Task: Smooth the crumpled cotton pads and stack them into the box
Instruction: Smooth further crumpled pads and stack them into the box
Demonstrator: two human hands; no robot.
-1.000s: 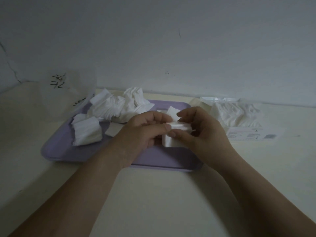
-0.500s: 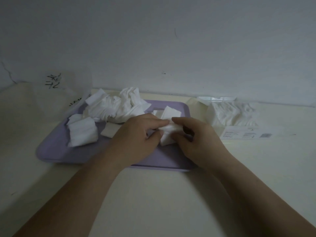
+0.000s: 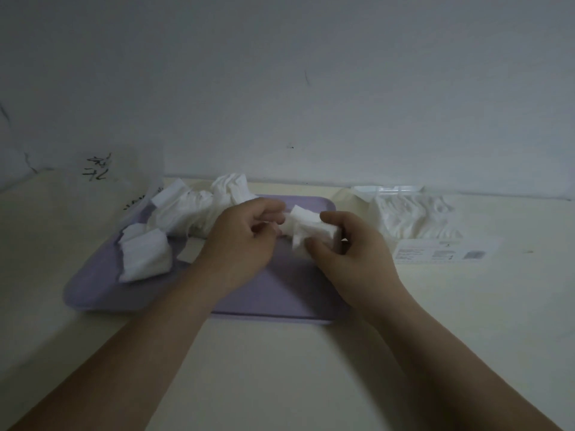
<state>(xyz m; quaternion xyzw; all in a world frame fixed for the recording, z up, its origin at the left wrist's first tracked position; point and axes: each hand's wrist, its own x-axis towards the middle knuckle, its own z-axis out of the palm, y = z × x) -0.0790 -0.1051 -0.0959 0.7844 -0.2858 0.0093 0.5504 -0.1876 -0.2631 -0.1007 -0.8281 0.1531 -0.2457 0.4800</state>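
Observation:
A small stack of white cotton pads (image 3: 306, 231) is held above the purple tray (image 3: 280, 293). My right hand (image 3: 351, 253) grips the stack from the right and below, thumb on its front. My left hand (image 3: 245, 241) pinches the stack's left edge with curled fingers. A heap of crumpled white pads (image 3: 199, 209) lies at the tray's back left. A neater bundle of pads (image 3: 144, 255) sits at the tray's left. The clear box (image 3: 410, 219), holding white pads, lies on the table to the right of the tray.
A clear plastic bag with black writing (image 3: 102, 181) stands at the back left, by the tray. A white label (image 3: 441, 253) shows at the front of the box. The wall rises close behind the pale table (image 3: 280, 368).
Both hands shifted slightly right and up with the stack. The stack now tilts and sits more in my right hand, while my left hand holds only its left edge.

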